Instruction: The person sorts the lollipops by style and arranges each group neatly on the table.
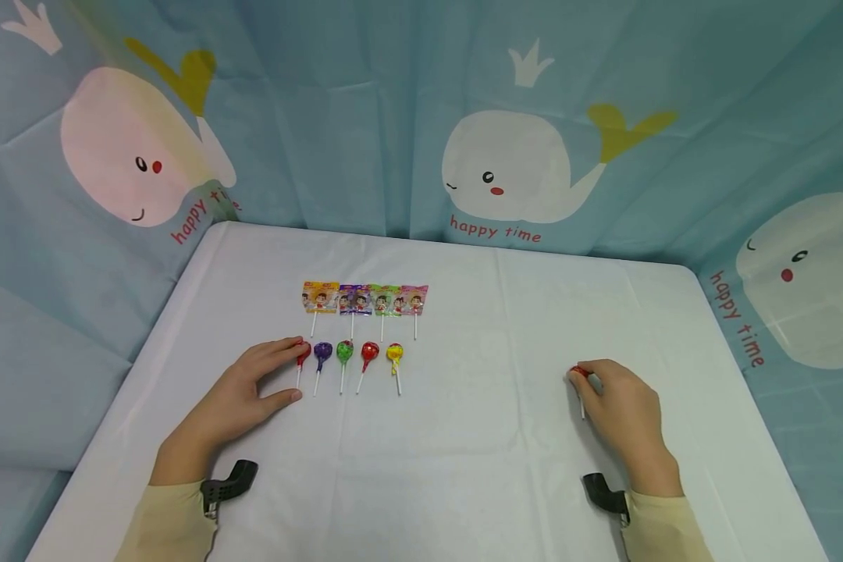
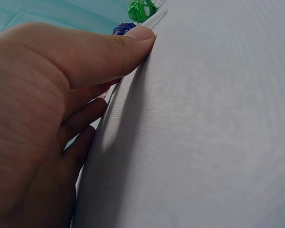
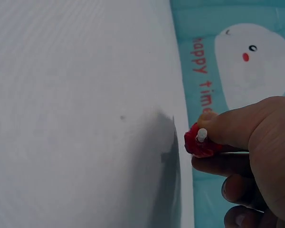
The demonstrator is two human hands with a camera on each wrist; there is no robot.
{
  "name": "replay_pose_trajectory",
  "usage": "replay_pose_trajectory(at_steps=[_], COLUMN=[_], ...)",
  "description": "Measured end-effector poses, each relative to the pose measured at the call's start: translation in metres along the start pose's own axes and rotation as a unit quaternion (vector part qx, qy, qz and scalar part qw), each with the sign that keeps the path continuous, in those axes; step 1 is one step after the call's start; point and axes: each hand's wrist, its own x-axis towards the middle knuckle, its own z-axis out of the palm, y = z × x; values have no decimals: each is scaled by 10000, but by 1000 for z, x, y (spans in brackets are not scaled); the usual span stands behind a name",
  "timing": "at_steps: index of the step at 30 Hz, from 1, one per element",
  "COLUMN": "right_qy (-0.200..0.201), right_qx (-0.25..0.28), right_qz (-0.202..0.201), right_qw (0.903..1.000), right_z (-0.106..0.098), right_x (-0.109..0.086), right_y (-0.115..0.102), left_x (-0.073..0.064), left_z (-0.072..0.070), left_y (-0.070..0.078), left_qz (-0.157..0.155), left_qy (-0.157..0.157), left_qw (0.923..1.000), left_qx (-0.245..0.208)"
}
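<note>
At the table's right side my right hand [image 1: 625, 410] pinches a red-wrapped lollipop [image 3: 194, 142] between thumb and index finger, its white stick pointing down toward me. My left hand [image 1: 242, 390] rests at the left end of a row of lollipops. Its fingertips touch another red lollipop [image 1: 304, 357], partly covered by them, while the thumb lies apart from it on the cloth. Rightward in that row lie a purple lollipop [image 1: 323, 351], a green lollipop [image 1: 345, 351], a third red lollipop [image 1: 369, 353] and a yellow lollipop [image 1: 395, 353].
Behind the row lie flat-packet lollipops: orange [image 1: 321, 297], purple [image 1: 355, 300], green [image 1: 385, 300] and pink [image 1: 414, 300], packets side by side. A white cloth [image 1: 457, 468] covers the table. Blue whale-print curtains [image 1: 337, 140] hang around its far and side edges.
</note>
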Motion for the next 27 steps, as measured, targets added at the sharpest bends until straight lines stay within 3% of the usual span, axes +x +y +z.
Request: replay_pose_trajectory(at_steps=[16,27], right_qy=[-308,-187], right_qx=[175,281], right_qz=[9,-272], right_qw=[9994,9991], right_z=[6,12], right_x=[11,18], right_y=[-15,-25], left_x=[0,1], left_z=[-1,-3], left_y=[1,6], left_qz=[14,56], left_qy=[29,36], left_qw=[10000,10000], left_qx=[47,-48])
